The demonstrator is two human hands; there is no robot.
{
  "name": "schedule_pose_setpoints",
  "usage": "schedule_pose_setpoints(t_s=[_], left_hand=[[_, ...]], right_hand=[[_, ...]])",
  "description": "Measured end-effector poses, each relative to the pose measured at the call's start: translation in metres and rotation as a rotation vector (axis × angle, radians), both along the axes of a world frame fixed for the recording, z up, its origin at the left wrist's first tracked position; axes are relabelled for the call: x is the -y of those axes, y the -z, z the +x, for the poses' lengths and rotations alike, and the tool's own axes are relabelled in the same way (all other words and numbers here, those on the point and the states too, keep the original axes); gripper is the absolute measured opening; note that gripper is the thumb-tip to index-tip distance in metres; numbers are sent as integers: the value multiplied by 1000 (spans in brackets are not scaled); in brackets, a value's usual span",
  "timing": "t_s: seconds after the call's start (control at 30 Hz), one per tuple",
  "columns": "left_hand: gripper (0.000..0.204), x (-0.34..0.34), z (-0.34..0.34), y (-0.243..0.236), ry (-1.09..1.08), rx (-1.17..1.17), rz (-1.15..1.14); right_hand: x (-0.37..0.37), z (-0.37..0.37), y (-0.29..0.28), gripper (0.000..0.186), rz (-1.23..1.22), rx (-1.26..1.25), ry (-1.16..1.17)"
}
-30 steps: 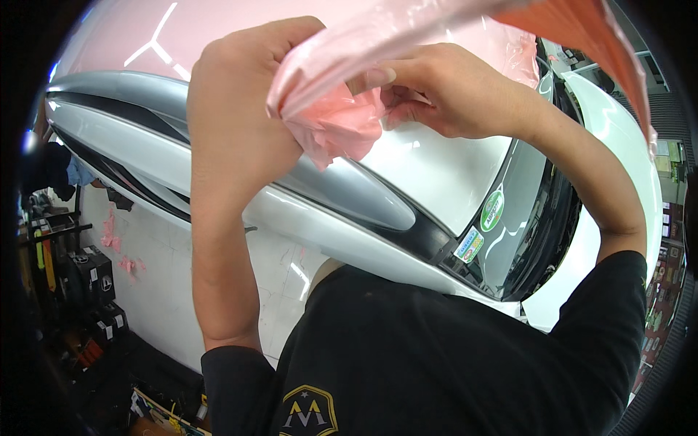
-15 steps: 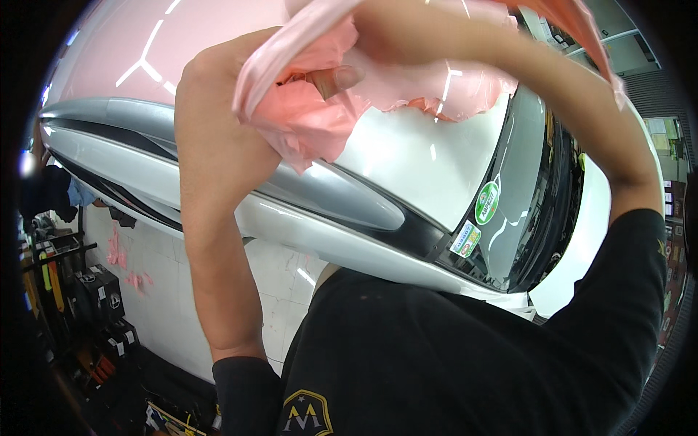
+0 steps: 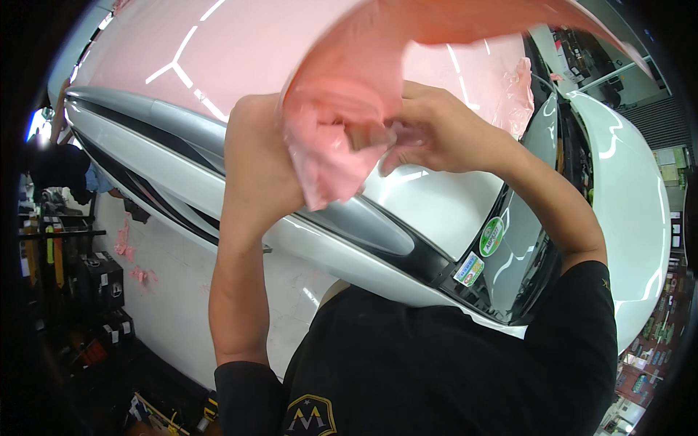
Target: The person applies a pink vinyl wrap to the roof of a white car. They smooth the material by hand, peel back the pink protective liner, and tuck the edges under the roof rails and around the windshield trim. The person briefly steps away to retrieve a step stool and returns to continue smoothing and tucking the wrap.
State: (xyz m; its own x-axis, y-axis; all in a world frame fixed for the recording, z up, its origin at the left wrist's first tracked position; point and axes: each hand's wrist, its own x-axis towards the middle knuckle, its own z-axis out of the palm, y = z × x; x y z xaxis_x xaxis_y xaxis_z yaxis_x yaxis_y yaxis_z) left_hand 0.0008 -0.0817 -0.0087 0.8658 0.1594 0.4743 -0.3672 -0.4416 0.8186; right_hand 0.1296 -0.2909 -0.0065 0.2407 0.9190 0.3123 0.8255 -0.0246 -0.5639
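A loose strip of pink peelable film (image 3: 342,156) is bunched over the car roof, its long tail curling up and to the far right. My left hand (image 3: 263,156) is closed round the bunch, its fingers mostly hidden behind the film. Against the bunch's right side, my right hand (image 3: 454,134) pinches the film between thumb and fingers, slightly blurred. Pink film still coats the far roof (image 3: 247,54), with a ragged edge near the windshield. Below my hands lies a bare white roof patch (image 3: 443,207), beside the silver roof rail (image 3: 371,225).
The windshield (image 3: 509,254) carries two stickers, and the white hood (image 3: 632,218) stands beyond it. Pink scraps (image 3: 142,276) lie on the light floor (image 3: 174,312) at left. A dark tool rack (image 3: 58,254) holds tools and boxes.
My right hand has come down and left to the bunch held by my left hand. The film tail has swung up and over. The view has shifted slightly.
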Motion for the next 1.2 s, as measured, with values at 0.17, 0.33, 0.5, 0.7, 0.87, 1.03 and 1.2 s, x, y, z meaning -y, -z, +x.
schedule_pose_setpoints(t_s=[0.17,0.33,0.5,0.7,0.87,1.03,1.2], left_hand=[[21,-1,-4,-29,225,-187,125],[34,32,-23,-37,-68,-128,688],[50,31,-23,-32,-24,-427,980],[20,27,10,-43,288,-599,1088],[16,11,8,-30,442,-495,992],[14,7,11,-23,462,-467,850],[14,3,16,-30,531,-508,796]], right_hand=[[-2,4,-1,12,-78,122,-89],[9,2,10,20,-99,317,-56],[7,4,4,22,-114,512,-78],[-4,11,-8,20,-277,670,-281],[-13,15,-27,17,-391,733,-335],[-22,22,-31,12,-562,752,-544],[-37,29,-45,11,-614,755,-628]])
